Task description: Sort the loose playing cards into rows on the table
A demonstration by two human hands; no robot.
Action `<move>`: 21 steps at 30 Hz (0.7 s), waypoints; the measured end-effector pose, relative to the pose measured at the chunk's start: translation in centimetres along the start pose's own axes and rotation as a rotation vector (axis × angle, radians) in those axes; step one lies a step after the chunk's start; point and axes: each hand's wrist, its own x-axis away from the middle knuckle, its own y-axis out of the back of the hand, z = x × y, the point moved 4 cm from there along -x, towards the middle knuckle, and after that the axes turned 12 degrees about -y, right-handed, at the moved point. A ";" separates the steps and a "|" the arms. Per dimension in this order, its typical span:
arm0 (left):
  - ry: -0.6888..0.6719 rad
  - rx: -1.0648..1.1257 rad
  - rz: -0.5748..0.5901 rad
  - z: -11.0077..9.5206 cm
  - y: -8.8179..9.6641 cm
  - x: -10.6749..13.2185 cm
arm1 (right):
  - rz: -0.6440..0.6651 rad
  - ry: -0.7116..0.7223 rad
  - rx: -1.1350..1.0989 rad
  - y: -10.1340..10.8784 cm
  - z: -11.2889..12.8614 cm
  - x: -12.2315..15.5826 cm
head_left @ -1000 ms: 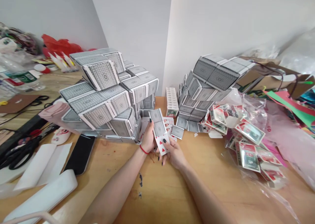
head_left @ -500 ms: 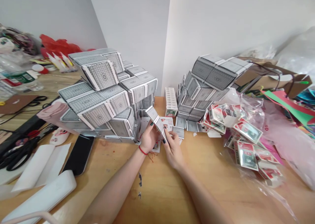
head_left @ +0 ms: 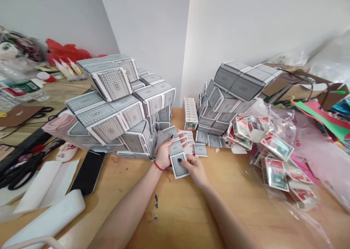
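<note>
Several grey-patterned playing cards (head_left: pixel 179 165), backs up and overlapping in a strip, lie between my two hands. My left hand (head_left: pixel 163 155) cradles the upper part, its thumb on top and its fingers behind. At the lower card my right hand (head_left: pixel 196 169) pinches the edge, thumb on the patterned back. Under and behind them, face-up cards (head_left: pixel 188 137) with red marks rest on the table. A grey-backed card piece (head_left: pixel 200 150) lies just right of these. Whether the held strip is joined cannot be made out.
Folded card structures rise in a tall left stack (head_left: pixel 115 110) and a right stack (head_left: pixel 232 85). A long pack of card boxes (head_left: pixel 189 114) stands between. Red-and-green card boxes (head_left: pixel 276 172) in clear plastic lie right. A black phone (head_left: pixel 88 172) and scissors (head_left: pixel 23 168) are left.
The cards in my hands have turned from edge-on to backs facing me. My right hand has drawn the lower card downward, and some fingers of my left hand now show behind them.
</note>
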 end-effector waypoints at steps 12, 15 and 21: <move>-0.105 -0.071 -0.013 0.3 -0.6 -0.3 | 0.120 -0.183 -0.233 -1.6 -0.7 0.2; -0.116 -0.093 -0.036 0.5 -0.7 -0.1 | 0.022 -0.155 -0.212 -1.5 -0.9 0.1; -0.084 -0.117 -0.076 1.0 -0.4 0.2 | -0.128 -0.174 -0.148 -1.4 -1.1 0.3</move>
